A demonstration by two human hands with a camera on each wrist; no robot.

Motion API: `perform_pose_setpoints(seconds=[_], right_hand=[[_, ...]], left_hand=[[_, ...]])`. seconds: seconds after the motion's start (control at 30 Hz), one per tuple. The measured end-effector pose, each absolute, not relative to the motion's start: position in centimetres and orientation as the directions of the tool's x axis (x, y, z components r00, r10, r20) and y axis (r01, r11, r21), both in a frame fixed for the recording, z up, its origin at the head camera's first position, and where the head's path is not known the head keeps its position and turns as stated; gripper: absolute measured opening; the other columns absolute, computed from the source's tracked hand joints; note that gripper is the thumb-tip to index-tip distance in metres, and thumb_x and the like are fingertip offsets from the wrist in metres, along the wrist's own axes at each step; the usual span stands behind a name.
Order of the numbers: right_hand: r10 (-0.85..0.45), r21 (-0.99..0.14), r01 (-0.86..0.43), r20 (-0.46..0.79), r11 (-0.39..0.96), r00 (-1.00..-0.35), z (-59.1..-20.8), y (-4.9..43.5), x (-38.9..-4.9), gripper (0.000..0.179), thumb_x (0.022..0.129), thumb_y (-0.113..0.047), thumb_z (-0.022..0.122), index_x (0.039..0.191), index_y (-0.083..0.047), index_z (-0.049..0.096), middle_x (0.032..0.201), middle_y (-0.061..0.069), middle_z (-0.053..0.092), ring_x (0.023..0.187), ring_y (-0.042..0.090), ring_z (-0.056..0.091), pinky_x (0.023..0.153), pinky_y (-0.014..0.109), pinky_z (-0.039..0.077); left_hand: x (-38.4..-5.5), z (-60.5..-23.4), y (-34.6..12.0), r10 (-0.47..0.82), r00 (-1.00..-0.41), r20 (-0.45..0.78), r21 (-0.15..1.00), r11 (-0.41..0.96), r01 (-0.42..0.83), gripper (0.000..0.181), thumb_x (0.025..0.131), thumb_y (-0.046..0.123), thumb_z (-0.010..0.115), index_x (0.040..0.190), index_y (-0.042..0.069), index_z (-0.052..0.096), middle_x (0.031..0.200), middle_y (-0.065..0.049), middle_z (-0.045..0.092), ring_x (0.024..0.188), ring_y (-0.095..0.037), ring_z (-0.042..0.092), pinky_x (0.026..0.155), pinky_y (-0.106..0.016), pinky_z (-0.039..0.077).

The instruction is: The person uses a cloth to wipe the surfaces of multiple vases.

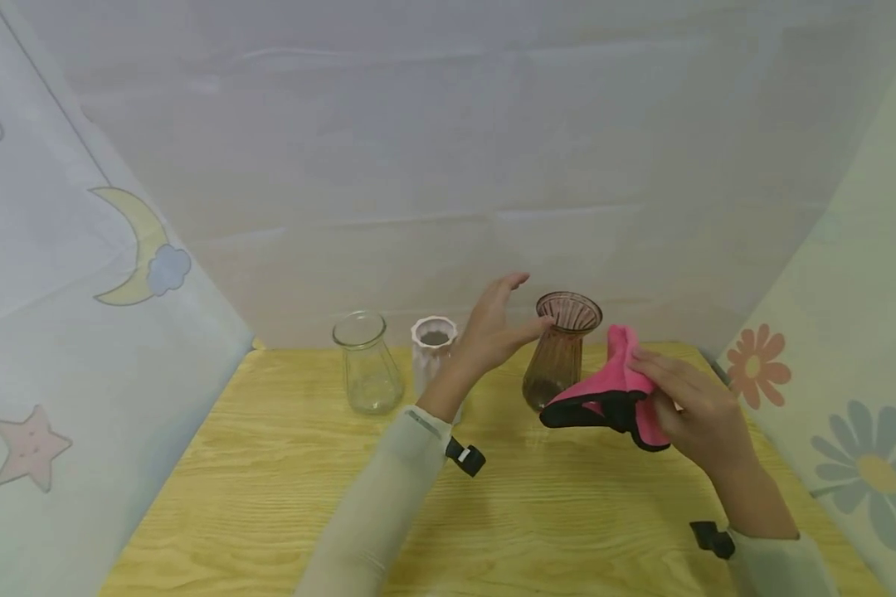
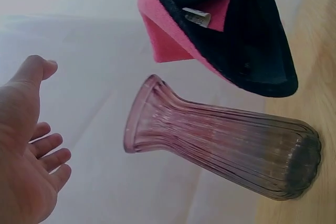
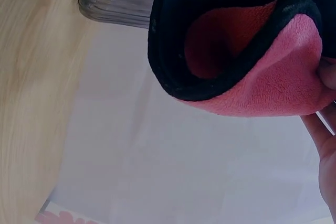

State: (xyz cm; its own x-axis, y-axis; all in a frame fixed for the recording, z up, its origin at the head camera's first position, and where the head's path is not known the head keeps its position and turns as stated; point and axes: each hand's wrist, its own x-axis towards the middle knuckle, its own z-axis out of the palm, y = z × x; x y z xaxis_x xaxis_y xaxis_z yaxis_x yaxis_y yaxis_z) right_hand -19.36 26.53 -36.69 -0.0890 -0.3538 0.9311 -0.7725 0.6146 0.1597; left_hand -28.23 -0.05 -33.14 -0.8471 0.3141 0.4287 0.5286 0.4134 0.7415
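My right hand [image 1: 705, 414] grips a folded pink cloth [image 1: 605, 381] with black edging, held up over the table's right side. In the left wrist view a small white label shows on the cloth [image 2: 173, 40]. Just left of it a pinkish-brown ribbed glass vase [image 1: 554, 365] stands upright on the table. My left hand [image 1: 496, 327] is raised by the vase's rim, thumb and fingers spread apart. In the left wrist view there is a gap between this hand [image 2: 31, 145] and the flared mouth of the vase [image 2: 220, 140].
Behind my left forearm stands a white fluted vase [image 1: 429, 352], partly hidden. A clear glass vase [image 1: 372, 369] is to its left. All three vases are near the back edge of the wooden table [image 1: 269, 489]. A pale sheet wall [image 1: 448, 166] rises behind.
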Motion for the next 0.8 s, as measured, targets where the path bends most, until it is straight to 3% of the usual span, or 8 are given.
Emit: perform_pose_setpoints(seconds=[0.33, 0.67, 0.8], right_hand=[[-0.355, 0.146, -0.732, 0.925, 0.666, -0.138, -37.6, 27.6, -20.7, 0.034, 0.099, -0.011, 0.046, 0.1, 0.005, 0.076, 0.098, 0.021, 0.075, 0.08, 0.039, 0.069, 0.048, 0.021, 0.026], [-0.312, 0.1, -0.742, 0.938, 0.663, -0.152, -39.0, 28.2, -23.8, 0.032, 0.099, -0.011, 0.049, 0.105, 0.005, 0.077, 0.103, 0.021, 0.075, 0.079, 0.039, 0.07, 0.058, 0.025, 0.029], [-0.31, 0.08, -0.758, 0.936, 0.647, -0.166, -39.6, 28.4, -24.9, 0.034, 0.1, -0.012, 0.048, 0.106, 0.005, 0.077, 0.105, 0.021, 0.075, 0.083, 0.039, 0.071, 0.061, 0.027, 0.036]], left_hand=[[-30.4, -35.4, 1.8, 0.326, -0.861, 0.391, 0.756, 0.42, 0.503, 0.081, 0.09, 0.042, 0.076, 0.155, 0.011, 0.038, 0.155, -0.008, 0.044, 0.144, -0.023, 0.041, 0.117, -0.044, 0.036], [-31.6, -37.0, 2.8, 0.352, -0.874, 0.335, 0.795, 0.392, 0.463, 0.087, 0.09, 0.044, 0.076, 0.157, 0.01, 0.034, 0.158, -0.008, 0.041, 0.146, -0.024, 0.038, 0.117, -0.047, 0.036], [-31.9, -37.6, 2.9, 0.367, -0.88, 0.301, 0.808, 0.392, 0.44, 0.09, 0.089, 0.048, 0.076, 0.158, 0.011, 0.032, 0.159, -0.007, 0.04, 0.146, -0.026, 0.038, 0.116, -0.048, 0.037]])
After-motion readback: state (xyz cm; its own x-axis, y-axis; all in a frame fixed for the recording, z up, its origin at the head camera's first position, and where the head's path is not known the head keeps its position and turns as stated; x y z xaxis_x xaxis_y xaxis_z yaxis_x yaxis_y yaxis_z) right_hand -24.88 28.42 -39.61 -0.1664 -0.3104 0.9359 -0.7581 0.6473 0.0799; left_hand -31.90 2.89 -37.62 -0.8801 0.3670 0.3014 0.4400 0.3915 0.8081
